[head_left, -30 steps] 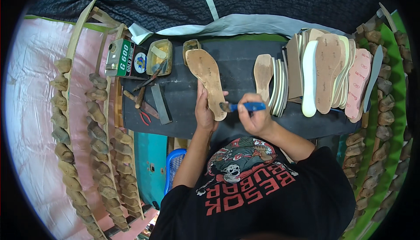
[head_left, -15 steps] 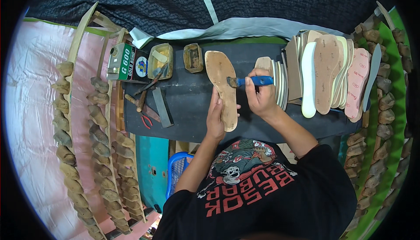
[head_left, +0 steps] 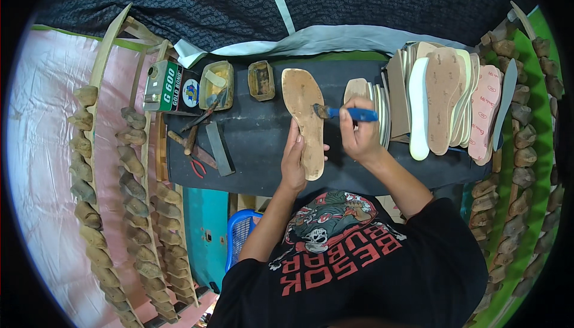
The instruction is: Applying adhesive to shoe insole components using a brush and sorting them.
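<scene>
A tan insole (head_left: 305,98) is held upright over the dark table by my left hand (head_left: 294,159). My thumb lies along its near left edge, and fingertips show past its right edge. My right hand (head_left: 360,135) grips a blue-handled paintbrush (head_left: 356,114), its bristles at the right edge of the insole's middle. Just behind the right hand stands a stack of insoles (head_left: 359,89), partly hidden by that hand.
More insole stacks (head_left: 442,101) fill the table's right side. At the left are a metal can (head_left: 172,89), two tubs (head_left: 261,80), a grey sharpening block (head_left: 220,149), a hammer (head_left: 190,141) and red-handled pliers (head_left: 198,168). Racks of shoe lasts (head_left: 86,166) flank both sides.
The brush has shifted slightly right and down on the insole, with my right hand moving along. My left hand keeps the insole in nearly the same place.
</scene>
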Available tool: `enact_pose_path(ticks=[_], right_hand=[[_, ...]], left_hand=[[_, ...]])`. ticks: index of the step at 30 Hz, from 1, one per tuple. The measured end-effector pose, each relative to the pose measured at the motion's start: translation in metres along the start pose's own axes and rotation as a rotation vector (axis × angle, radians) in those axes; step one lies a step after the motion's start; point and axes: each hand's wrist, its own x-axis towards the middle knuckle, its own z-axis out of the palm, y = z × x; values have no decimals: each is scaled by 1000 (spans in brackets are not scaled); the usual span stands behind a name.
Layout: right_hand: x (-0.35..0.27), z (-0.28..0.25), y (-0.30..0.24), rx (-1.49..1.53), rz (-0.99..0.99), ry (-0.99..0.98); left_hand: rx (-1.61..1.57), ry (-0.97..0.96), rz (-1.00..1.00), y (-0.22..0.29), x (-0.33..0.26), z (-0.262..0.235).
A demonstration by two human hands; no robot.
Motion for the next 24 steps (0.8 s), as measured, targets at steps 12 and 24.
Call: enact_pose_path(ticks=[12,24], right_hand=[[1,0,7,61,-73,42],[38,-10,-2,-39,-93,42]], left_hand=[[12,-94,-68,-4,-8,-7],[118,-192,-160,-13,-9,-8]])
